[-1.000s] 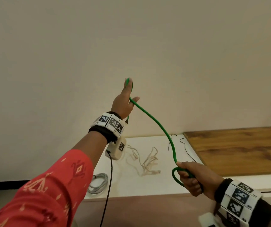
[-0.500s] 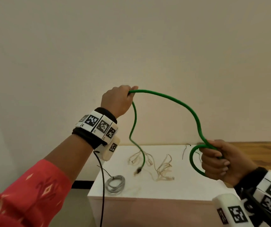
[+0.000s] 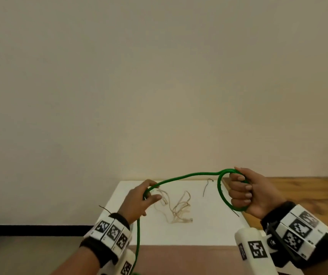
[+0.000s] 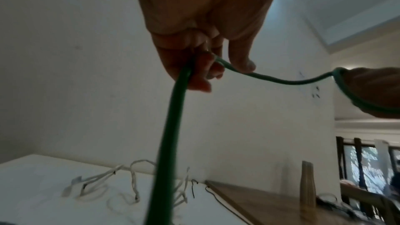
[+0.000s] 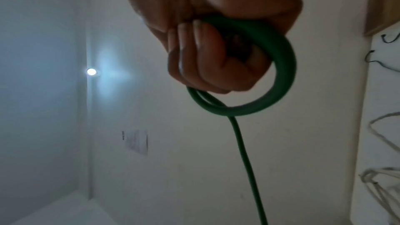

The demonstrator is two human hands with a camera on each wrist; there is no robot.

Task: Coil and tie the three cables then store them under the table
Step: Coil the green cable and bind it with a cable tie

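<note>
Green cable (image 3: 181, 177) loops in right hand (image 3: 250, 193), runs through left hand (image 3: 137, 201).

White tabletop (image 3: 208, 221) lies bare between beige cable (image 3: 176, 207) and black wire (image 3: 206, 187).

White table top (image 3: 208, 225) bearing a tangled beige cable (image 3: 176, 207) and a thin black wire (image 3: 206, 187); wooden surface (image 3: 298, 193) adjoining at right.

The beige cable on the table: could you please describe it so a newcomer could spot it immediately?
On the white table against the wall, between the two raised hands, the beige cable lies in a loose, uncoiled tangle. Unlike the green cable, nobody holds it.
</note>
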